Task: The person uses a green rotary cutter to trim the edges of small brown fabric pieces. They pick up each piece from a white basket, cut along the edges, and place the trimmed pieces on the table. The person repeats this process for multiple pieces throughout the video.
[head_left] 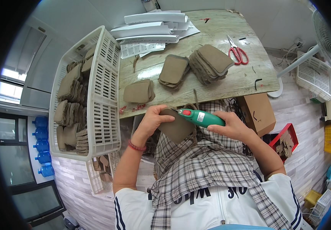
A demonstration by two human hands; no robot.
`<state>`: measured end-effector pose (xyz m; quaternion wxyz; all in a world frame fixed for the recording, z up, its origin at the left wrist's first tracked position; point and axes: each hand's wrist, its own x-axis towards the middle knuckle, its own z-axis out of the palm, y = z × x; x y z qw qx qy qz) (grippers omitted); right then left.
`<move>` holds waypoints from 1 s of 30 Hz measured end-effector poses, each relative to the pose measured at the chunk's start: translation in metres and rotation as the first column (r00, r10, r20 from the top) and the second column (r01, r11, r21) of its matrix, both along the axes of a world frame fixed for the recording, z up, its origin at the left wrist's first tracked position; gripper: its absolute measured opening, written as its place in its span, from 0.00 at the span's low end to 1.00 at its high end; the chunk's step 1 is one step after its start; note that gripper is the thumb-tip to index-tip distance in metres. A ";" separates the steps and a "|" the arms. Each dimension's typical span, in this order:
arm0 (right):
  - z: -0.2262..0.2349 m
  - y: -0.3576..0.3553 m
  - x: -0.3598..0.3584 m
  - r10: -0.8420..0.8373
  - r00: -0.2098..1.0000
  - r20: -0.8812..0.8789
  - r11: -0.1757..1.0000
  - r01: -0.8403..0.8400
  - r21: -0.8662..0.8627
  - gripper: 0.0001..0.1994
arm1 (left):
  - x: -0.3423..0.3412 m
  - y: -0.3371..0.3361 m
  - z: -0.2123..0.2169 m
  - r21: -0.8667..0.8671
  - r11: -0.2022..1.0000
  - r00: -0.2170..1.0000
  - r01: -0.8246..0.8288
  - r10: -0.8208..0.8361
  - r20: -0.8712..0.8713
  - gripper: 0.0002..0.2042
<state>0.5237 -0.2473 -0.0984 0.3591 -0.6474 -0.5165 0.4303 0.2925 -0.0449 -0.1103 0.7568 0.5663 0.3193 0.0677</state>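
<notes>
My left hand (152,122) pinches a brown, rounded rectangular fabric piece (177,129) by its upper left edge, above my lap. My right hand (232,125) grips green electric scissors (210,119) with a red button. Their head meets the piece's upper right edge; the blades are too small to make out. A thin brown strip (196,98) sticks up beside the tool's head. On the table beyond my hands lie a low stack of similar pieces (137,92), a middle stack (173,70) and a taller, fanned stack (211,59).
A white slatted crate (106,92) full of brown pieces stands left of the wooden table (246,82). Rolled papers (156,28) lie at the back, red-handled scissors (237,53) at the right. On the floor are a cardboard box (258,114) and a red box (295,140) of scraps.
</notes>
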 end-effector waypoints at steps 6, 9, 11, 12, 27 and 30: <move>0.005 0.015 -0.006 0.031 0.998 -0.059 0.998 -0.034 -0.050 0.23 | -0.001 0.003 -0.002 -0.023 0.994 0.991 0.108 -0.110 -0.075 0.11; 0.000 0.022 -0.013 -0.005 0.982 -0.191 0.997 -0.011 -0.081 0.22 | -0.012 0.016 -0.002 0.021 0.998 0.996 0.057 -0.056 -0.063 0.14; -0.004 0.022 -0.013 -0.044 0.970 -0.240 0.997 0.027 -0.072 0.21 | -0.028 0.045 0.004 0.143 0.988 0.998 -0.051 0.057 -0.036 0.15; -0.005 0.020 -0.011 -0.057 0.970 -0.236 0.997 0.044 -0.060 0.21 | -0.040 0.064 0.002 0.148 0.969 0.980 -0.200 0.196 0.037 0.14; -0.029 -0.016 0.002 -0.343 0.917 -0.202 0.939 0.337 -0.067 0.17 | 0.080 0.083 -0.063 0.989 0.045 0.857 0.143 0.494 -0.146 0.29; -0.032 -0.022 0.003 -0.374 0.913 -0.162 0.927 0.370 -0.053 0.17 | 0.097 0.075 -0.072 0.985 0.149 0.850 0.086 0.505 -0.151 0.30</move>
